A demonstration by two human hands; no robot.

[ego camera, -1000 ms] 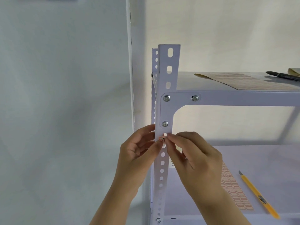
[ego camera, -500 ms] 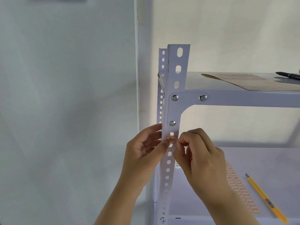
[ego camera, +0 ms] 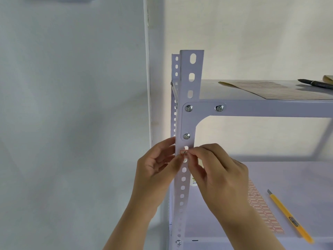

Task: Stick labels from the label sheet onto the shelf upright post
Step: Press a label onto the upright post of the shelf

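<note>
A small red-edged label (ego camera: 183, 153) with a dark letter on it sits on the front of the white shelf post (ego camera: 187, 123), just below the lowest screw (ego camera: 186, 136) of the corner plate. The left hand (ego camera: 155, 170) holds the post from the side, with its thumb on the label's left end. The right hand (ego camera: 216, 172) has its fingertips pinched together at the label's right end.

A moment ago the right fingers lay flatter over the label; now they have bunched up at its edge, so more of the label shows. It looks stuck down, and the hands seem to be rubbing it flat.

The label sheet (ego camera: 261, 210) lies on the lower shelf to the right of the post, beside a yellow craft knife (ego camera: 288, 215).
</note>
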